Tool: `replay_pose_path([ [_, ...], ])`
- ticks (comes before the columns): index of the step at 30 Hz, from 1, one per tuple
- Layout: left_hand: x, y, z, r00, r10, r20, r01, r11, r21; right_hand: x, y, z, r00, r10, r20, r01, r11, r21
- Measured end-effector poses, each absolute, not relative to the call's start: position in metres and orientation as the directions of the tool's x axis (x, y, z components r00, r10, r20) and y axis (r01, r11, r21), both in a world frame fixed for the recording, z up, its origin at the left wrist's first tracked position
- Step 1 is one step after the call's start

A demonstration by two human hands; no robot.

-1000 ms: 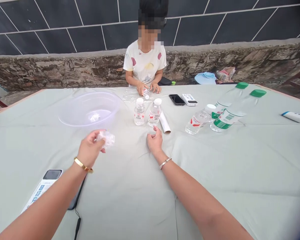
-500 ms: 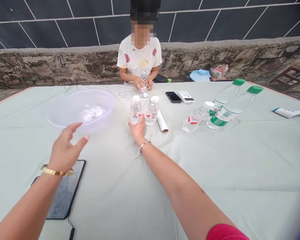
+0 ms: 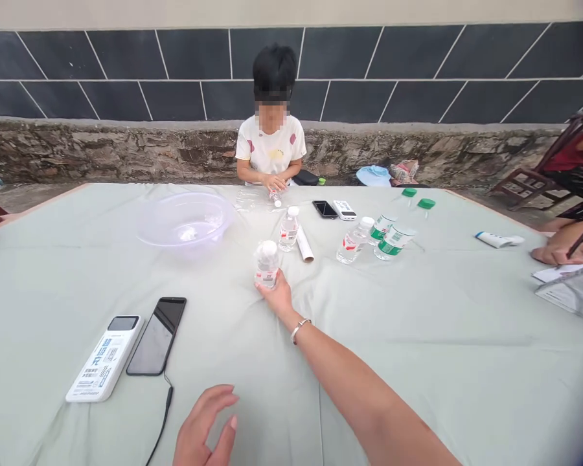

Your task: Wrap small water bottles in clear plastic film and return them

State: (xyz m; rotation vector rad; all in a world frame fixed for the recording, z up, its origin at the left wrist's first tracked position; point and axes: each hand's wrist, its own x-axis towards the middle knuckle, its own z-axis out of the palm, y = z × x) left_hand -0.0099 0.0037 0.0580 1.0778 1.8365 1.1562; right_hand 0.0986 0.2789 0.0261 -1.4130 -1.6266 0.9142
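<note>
My right hand (image 3: pixel 278 295) is wrapped round the lower part of a small clear water bottle (image 3: pixel 267 260) with a white cap and a red-and-white label. The bottle is upright; whether its base touches the table I cannot tell. Low in the view, my left hand (image 3: pixel 208 424) hovers over the cloth, fingers apart and holding nothing. Beyond the gripped bottle stands a second small bottle (image 3: pixel 288 230), beside a white roll (image 3: pixel 304 244). Across the table a person's hands (image 3: pixel 274 183) rest on another small bottle (image 3: pixel 274 197) lying on its side.
A clear basin (image 3: pixel 148 241) sits at the left, with a phone (image 3: pixel 158 336) and a white power bank (image 3: pixel 104 359) nearer. To the right are a third small bottle (image 3: pixel 354 241) and two green-capped bottles (image 3: pixel 393 241). Another person's hand (image 3: pixel 563 244) holds a pen at the right edge.
My right hand has drawn the bottle nearer, away from the one beside it. My left hand has moved down and right, off the phone. The view has tilted up.
</note>
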Motion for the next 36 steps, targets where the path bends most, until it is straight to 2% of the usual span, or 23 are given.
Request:
replay_pose_path([
  [4,0.002,0.007,0.070,-0.416,0.907,-0.063,0.235,0.175,0.956,0.131,0.193,0.026,-0.239,0.971,0.031,0.277,0.099,-0.956],
  [6,0.006,0.009,0.066,-0.426,0.899,-0.103,0.181,0.196,0.964,0.143,0.153,0.029,-0.321,0.947,-0.027,0.156,0.024,-0.987],
  [8,0.008,0.011,0.059,-0.413,0.884,-0.218,0.082,0.274,0.958,0.152,0.116,0.035,-0.403,0.908,-0.115,0.037,-0.109,-0.993],
  [11,0.014,0.014,0.054,-0.255,0.861,-0.440,-0.182,0.404,0.897,0.163,0.072,0.043,-0.558,0.780,-0.283,-0.081,-0.390,-0.917],
  [14,0.025,0.009,0.055,-0.007,0.841,-0.541,-0.455,0.479,0.751,0.171,0.047,0.045,-0.656,0.661,-0.365,-0.113,-0.564,-0.818],
  [16,0.035,0.002,0.057,0.118,0.834,-0.538,-0.569,0.501,0.652,0.174,0.041,0.045,-0.692,0.600,-0.400,-0.043,-0.589,-0.807],
  [18,0.043,-0.002,0.059,0.177,0.842,-0.510,-0.634,0.494,0.595,0.178,0.041,0.048,-0.710,0.531,-0.463,0.146,-0.531,-0.835],
  [19,0.046,-0.003,0.059,0.164,0.852,-0.497,-0.654,0.471,0.592,0.180,0.042,0.052,-0.694,0.525,-0.492,0.262,-0.454,-0.852],
  [21,0.051,-0.001,0.058,0.046,0.865,-0.500,-0.669,0.399,0.628,0.191,0.049,0.061,-0.588,0.649,-0.483,0.475,-0.206,-0.856],
  [22,0.052,0.001,0.057,-0.044,0.858,-0.512,-0.658,0.360,0.661,0.200,0.054,0.066,-0.500,0.760,-0.414,0.568,-0.073,-0.820],
  [24,0.053,0.007,0.054,-0.240,0.822,-0.517,-0.572,0.311,0.759,0.223,0.068,0.075,-0.294,0.941,-0.168,0.741,0.113,-0.662],
  [26,0.053,0.013,0.052,-0.402,0.794,-0.455,-0.368,0.315,0.875,0.251,0.085,0.077,-0.108,0.993,0.038,0.876,0.113,-0.469],
  [28,0.054,0.017,0.051,-0.489,0.803,-0.341,-0.065,0.356,0.932,0.276,0.099,0.072,-0.010,0.999,0.050,0.955,0.024,-0.294],
  [30,0.056,0.019,0.052,-0.491,0.831,-0.262,0.218,0.408,0.887,0.291,0.107,0.063,-0.008,1.000,-0.001,0.983,0.008,-0.185],
  [33,0.062,0.021,0.058,-0.454,0.853,-0.258,0.465,0.474,0.748,0.292,0.105,0.057,-0.062,0.998,-0.010,0.981,0.059,-0.186],
  [36,0.067,0.024,0.066,-0.432,0.854,-0.290,0.576,0.508,0.640,0.271,0.098,0.066,-0.109,0.993,-0.051,0.932,0.084,-0.354],
])
